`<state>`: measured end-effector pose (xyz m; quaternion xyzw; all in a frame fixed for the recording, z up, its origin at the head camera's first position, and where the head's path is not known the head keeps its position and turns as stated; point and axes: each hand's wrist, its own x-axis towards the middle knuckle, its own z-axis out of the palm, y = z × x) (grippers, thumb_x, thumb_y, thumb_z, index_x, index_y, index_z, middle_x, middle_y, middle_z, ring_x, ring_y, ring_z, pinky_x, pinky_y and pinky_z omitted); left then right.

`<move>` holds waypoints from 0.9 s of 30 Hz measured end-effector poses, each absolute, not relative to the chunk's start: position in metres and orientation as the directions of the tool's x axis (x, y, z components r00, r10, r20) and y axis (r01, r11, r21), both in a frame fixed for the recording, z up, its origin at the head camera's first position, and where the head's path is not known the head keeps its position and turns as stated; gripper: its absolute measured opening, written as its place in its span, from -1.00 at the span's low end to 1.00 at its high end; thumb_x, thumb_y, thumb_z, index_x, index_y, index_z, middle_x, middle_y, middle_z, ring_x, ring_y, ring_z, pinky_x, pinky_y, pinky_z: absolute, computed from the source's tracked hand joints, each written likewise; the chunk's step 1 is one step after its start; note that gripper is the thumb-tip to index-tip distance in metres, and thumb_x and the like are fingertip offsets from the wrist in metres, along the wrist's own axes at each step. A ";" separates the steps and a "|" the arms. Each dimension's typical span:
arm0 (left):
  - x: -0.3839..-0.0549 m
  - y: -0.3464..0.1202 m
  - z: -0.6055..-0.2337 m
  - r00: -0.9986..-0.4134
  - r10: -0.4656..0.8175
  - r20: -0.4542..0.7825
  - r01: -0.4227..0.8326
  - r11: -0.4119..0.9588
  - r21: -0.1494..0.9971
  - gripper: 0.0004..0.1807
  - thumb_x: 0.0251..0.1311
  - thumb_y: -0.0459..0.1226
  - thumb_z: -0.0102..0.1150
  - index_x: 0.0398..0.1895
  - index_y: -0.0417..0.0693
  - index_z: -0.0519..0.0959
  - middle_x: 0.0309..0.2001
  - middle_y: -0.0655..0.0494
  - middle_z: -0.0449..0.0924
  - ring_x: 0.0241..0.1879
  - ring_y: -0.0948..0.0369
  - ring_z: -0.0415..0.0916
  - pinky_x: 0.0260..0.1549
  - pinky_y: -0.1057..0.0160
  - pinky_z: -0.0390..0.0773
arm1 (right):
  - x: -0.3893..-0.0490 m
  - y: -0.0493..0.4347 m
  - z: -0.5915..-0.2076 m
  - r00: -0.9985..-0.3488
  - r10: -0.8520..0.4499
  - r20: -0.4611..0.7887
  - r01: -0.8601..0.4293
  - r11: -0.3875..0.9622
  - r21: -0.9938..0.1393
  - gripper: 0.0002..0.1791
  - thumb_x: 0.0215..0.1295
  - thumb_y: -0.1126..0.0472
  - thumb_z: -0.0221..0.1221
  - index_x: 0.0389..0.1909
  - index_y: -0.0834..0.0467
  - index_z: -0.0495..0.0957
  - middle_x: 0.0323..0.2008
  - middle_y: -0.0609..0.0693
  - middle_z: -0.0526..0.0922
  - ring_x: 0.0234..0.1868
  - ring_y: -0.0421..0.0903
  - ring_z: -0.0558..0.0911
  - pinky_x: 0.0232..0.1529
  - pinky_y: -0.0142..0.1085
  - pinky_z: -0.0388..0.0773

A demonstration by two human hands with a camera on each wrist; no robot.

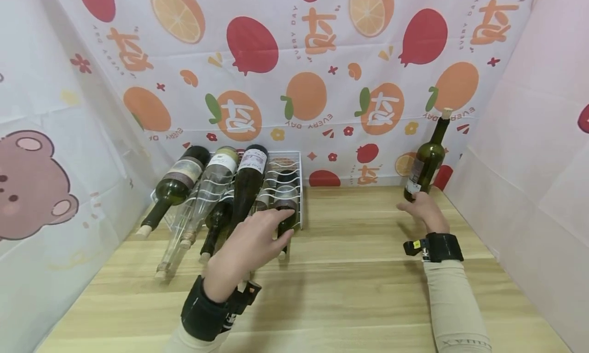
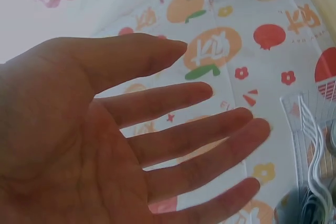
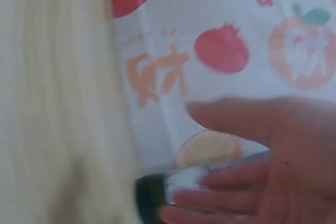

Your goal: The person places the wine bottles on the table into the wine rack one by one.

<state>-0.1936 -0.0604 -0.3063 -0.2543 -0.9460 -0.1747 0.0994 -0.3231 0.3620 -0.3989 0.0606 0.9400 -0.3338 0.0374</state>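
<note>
My left hand (image 1: 250, 243) hovers in front of a white wire rack (image 1: 301, 189) of wine bottles, with nothing in its grasp. Its fingers (image 2: 205, 150) are spread and fairly straight in the left wrist view. At the far right, a green wine bottle (image 1: 428, 161) with a cork in its neck stands upright on the table. My right hand (image 1: 428, 212) is at that bottle's lower part, thumb apart from the fingers. In the right wrist view the extended fingers (image 3: 220, 200) overlap the bottle's label; whether they touch the glass I cannot tell.
Several corked bottles lie tilted in the rack, necks toward me, among them a dark bottle (image 1: 250, 182) and a clear bottle (image 1: 211, 184). The wooden table (image 1: 359, 291) meets a fruit-printed cloth (image 1: 340, 97) behind and cloth walls at both sides.
</note>
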 end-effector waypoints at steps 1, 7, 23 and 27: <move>-0.193 -0.059 -0.307 -0.858 0.439 0.267 0.504 0.818 0.276 -0.55 0.28 -0.15 0.23 0.22 -0.07 0.56 0.02 0.02 0.67 -0.02 0.08 0.61 -0.10 0.04 0.59 | -0.325 0.365 -0.403 -0.986 0.136 -0.101 0.169 0.744 -0.647 -0.12 0.32 -0.09 0.16 0.38 0.50 0.15 0.30 0.51 0.29 0.28 0.42 0.34 0.20 0.23 0.34; -0.195 -0.061 -0.308 -0.883 0.401 0.242 0.457 0.851 0.258 -0.54 0.27 -0.13 0.24 0.22 -0.05 0.56 0.00 0.04 0.68 0.02 0.04 0.61 -0.21 0.07 0.61 | -0.347 0.382 -0.430 -0.921 0.390 0.015 0.237 0.588 -0.773 -0.20 0.28 -0.06 0.21 0.31 0.45 0.28 0.24 0.44 0.41 0.20 0.34 0.43 0.14 0.16 0.37; -0.198 -0.070 -0.303 -0.905 0.353 0.239 0.411 0.871 0.271 -0.54 0.29 -0.12 0.21 0.23 -0.01 0.55 -0.28 0.13 0.65 -0.19 0.14 0.60 -0.43 0.16 0.51 | -0.402 0.392 -0.435 -0.736 0.675 -0.057 0.245 0.187 -0.951 0.24 -0.01 -0.09 0.46 0.53 0.18 -0.13 0.50 0.17 0.13 0.49 0.12 0.15 0.49 -0.04 0.04; -0.199 -0.072 -0.302 -0.907 0.352 0.232 0.409 0.868 0.282 -0.53 0.29 -0.13 0.21 0.25 0.00 0.54 -0.55 0.22 0.40 -0.35 0.23 0.46 -0.47 0.23 0.43 | -0.411 0.396 -0.443 -0.730 0.684 0.008 0.223 0.248 -0.943 0.16 0.01 -0.06 0.45 0.50 0.21 -0.02 0.47 0.18 0.19 0.48 0.13 0.20 0.49 -0.04 0.05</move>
